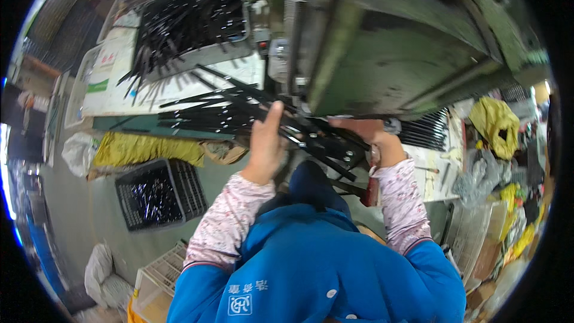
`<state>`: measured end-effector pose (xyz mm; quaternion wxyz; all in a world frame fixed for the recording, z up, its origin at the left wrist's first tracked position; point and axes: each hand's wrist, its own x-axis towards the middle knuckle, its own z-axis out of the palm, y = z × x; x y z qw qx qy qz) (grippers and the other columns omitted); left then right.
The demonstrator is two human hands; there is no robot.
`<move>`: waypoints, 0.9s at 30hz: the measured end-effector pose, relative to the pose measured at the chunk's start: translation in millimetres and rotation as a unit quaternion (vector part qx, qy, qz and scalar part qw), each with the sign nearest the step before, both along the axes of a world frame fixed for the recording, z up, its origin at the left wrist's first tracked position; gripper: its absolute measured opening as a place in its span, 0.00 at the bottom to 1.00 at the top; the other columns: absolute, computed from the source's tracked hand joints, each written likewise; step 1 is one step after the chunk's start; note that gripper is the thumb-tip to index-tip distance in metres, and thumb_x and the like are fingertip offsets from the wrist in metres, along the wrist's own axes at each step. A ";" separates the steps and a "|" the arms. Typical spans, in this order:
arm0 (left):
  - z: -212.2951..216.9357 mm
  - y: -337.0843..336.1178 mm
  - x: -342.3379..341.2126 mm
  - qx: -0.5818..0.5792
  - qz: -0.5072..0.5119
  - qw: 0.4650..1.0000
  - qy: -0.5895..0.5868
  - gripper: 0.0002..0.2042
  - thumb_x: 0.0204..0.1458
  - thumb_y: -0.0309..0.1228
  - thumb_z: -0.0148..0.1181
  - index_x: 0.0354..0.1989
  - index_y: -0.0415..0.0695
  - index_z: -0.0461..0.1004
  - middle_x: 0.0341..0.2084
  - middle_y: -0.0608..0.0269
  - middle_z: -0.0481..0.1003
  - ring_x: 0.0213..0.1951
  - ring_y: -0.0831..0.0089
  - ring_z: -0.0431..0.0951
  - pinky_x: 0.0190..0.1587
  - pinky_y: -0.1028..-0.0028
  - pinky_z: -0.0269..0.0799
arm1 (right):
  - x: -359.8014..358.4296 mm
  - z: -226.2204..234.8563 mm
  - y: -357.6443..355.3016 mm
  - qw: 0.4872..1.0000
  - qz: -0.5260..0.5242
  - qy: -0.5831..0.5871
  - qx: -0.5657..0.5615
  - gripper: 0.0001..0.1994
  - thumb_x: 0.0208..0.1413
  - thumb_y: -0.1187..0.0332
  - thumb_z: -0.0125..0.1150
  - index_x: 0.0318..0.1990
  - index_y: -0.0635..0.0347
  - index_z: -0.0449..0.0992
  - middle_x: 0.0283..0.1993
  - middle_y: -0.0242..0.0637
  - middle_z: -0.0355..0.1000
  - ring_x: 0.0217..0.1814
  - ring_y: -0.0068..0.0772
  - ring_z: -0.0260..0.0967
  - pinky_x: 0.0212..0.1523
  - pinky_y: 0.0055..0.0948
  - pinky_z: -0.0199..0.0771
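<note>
Look at these smooth black strips [242,107] at ten o'clock, glossy and flashing highlights! Up towards two, the machine's green metal housing [382,78] looks dull and smudged. At eleven, there's a matt grey plastic crate [203,60]; at nine, a crinkled yellow sack [143,148]. Down at six, soft blue cloth on the jacket [341,263], printed fabric sleeves [224,221] at seven and four, and shiny, crumpled clear plastic bagging [478,182] at three.

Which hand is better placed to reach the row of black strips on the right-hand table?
Right, probably. The right hand is close to the row of black strips; the left hand is farther away and holds a loose bundle of similar strips.
</note>
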<state>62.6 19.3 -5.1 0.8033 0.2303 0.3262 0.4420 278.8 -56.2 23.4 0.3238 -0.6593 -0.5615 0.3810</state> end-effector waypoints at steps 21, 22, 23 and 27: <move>-123.0 84.6 -103.9 -0.039 0.147 0.966 0.210 0.12 0.57 0.36 0.57 0.28 0.40 0.69 0.17 0.60 0.73 0.14 0.73 0.70 0.18 0.75 0.66 | 24.9 -147.5 28.5 0.951 -0.097 -0.282 0.080 0.12 0.61 0.70 0.50 0.48 0.64 0.72 0.42 0.49 0.73 0.43 0.47 0.71 0.44 0.37 0.69; -130.7 101.8 -114.3 -0.035 0.146 0.967 0.204 0.13 0.57 0.36 0.57 0.27 0.40 0.68 0.17 0.58 0.73 0.15 0.72 0.71 0.18 0.74 0.68 | 26.0 -147.1 32.4 0.949 -0.105 -0.286 0.078 0.11 0.61 0.70 0.50 0.48 0.64 0.72 0.42 0.49 0.73 0.43 0.47 0.71 0.44 0.38 0.70; -152.7 122.0 -130.2 -0.029 0.145 0.969 0.199 0.14 0.58 0.37 0.57 0.28 0.37 0.67 0.17 0.57 0.73 0.18 0.69 0.74 0.19 0.72 0.71 | 25.5 -145.4 39.4 0.948 -0.107 -0.288 0.082 0.11 0.61 0.70 0.49 0.48 0.64 0.72 0.41 0.49 0.73 0.42 0.48 0.71 0.43 0.38 0.70; -144.9 169.8 -147.4 -0.084 0.108 0.961 0.242 0.17 0.57 0.37 0.59 0.24 0.34 0.70 0.18 0.53 0.74 0.21 0.64 0.77 0.25 0.71 0.77 | 27.5 -141.5 45.9 0.943 -0.134 -0.293 0.083 0.11 0.61 0.70 0.49 0.46 0.65 0.72 0.39 0.50 0.74 0.41 0.51 0.71 0.41 0.40 0.70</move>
